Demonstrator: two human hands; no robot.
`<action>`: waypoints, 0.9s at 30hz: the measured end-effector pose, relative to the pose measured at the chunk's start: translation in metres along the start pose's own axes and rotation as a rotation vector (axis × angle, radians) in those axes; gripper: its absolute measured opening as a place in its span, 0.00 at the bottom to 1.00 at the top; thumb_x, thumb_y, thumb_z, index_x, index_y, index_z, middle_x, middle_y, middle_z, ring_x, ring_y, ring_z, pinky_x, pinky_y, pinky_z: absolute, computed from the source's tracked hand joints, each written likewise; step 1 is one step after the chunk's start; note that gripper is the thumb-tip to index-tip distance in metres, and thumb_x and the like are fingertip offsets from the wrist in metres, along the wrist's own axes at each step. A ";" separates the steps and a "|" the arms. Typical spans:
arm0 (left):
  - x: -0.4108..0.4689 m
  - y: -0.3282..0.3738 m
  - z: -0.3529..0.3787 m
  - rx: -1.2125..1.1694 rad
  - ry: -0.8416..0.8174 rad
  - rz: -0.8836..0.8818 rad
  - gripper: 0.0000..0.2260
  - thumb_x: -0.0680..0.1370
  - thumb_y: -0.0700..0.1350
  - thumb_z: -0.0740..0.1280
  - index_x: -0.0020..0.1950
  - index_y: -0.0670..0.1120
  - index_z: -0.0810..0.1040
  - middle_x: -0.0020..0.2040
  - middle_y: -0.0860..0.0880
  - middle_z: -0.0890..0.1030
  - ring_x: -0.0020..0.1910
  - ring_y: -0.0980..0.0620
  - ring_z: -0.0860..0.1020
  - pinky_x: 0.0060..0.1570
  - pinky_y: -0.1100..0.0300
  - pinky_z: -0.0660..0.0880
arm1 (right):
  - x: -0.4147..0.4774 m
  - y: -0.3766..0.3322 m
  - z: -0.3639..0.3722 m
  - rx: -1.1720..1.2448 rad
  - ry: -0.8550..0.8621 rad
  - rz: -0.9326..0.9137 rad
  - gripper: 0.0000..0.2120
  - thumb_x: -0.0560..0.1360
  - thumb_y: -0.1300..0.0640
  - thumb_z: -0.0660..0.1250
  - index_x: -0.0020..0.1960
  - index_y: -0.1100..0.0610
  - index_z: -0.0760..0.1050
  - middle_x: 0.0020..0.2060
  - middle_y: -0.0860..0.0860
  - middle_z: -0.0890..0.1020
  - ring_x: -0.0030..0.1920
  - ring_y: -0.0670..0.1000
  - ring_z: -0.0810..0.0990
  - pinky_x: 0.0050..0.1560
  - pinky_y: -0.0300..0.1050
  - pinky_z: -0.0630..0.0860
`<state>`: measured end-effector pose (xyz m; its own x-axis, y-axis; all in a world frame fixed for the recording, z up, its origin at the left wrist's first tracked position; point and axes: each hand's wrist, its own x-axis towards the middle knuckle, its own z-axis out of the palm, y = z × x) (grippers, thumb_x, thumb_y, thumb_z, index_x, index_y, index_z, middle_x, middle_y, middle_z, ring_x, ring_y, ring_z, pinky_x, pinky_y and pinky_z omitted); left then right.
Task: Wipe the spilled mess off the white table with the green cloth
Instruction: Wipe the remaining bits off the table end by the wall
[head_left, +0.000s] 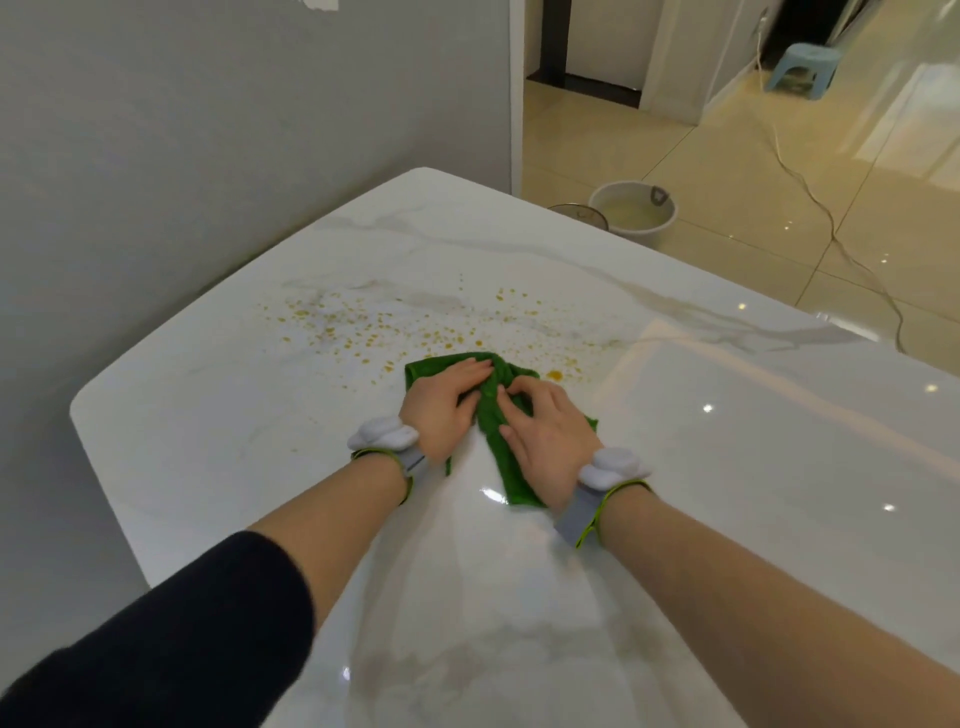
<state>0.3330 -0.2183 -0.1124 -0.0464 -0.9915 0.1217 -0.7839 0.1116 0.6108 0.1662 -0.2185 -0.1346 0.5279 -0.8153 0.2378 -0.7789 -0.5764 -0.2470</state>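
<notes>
The green cloth (491, 410) lies bunched on the white marble table (727, 441), near the middle. My left hand (441, 410) presses on its left part and my right hand (545, 436) grips its right part, fingers curled into the folds. A spill of yellow-orange drops and specks (405, 327) spreads across the table just beyond the cloth. One larger drop (555, 374) sits right of the cloth's far edge. Both wrists wear grey bands with white trackers.
A grey wall (208, 156) runs along the table's left side. On the tiled floor beyond the far edge stand a white basin (634, 210) and a metal-rimmed bin (579, 214). A white cable (831, 228) trails across the floor; a blue stool (802, 65) stands far back.
</notes>
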 end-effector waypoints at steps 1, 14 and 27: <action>0.007 0.001 0.003 0.004 0.017 -0.010 0.16 0.77 0.38 0.63 0.64 0.45 0.75 0.66 0.50 0.75 0.69 0.54 0.68 0.65 0.72 0.55 | 0.006 0.003 0.001 -0.012 0.000 0.012 0.24 0.76 0.50 0.52 0.65 0.61 0.73 0.58 0.59 0.74 0.56 0.61 0.71 0.58 0.52 0.73; 0.016 0.013 0.012 -0.007 -0.071 0.028 0.16 0.77 0.37 0.63 0.64 0.45 0.75 0.65 0.50 0.75 0.68 0.57 0.67 0.65 0.74 0.55 | -0.008 0.023 -0.008 0.045 0.037 -0.002 0.22 0.75 0.50 0.55 0.63 0.59 0.75 0.57 0.57 0.74 0.55 0.59 0.72 0.56 0.49 0.74; 0.033 0.031 0.019 0.036 -0.097 0.032 0.16 0.76 0.37 0.65 0.63 0.47 0.76 0.65 0.52 0.74 0.66 0.60 0.67 0.61 0.81 0.52 | -0.011 0.052 -0.017 0.048 0.042 -0.052 0.22 0.75 0.51 0.54 0.63 0.59 0.75 0.56 0.57 0.75 0.54 0.58 0.73 0.54 0.47 0.74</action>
<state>0.2950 -0.2487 -0.1040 -0.1303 -0.9894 0.0634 -0.8026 0.1429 0.5792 0.1144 -0.2383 -0.1337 0.5518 -0.7819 0.2900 -0.7331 -0.6206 -0.2783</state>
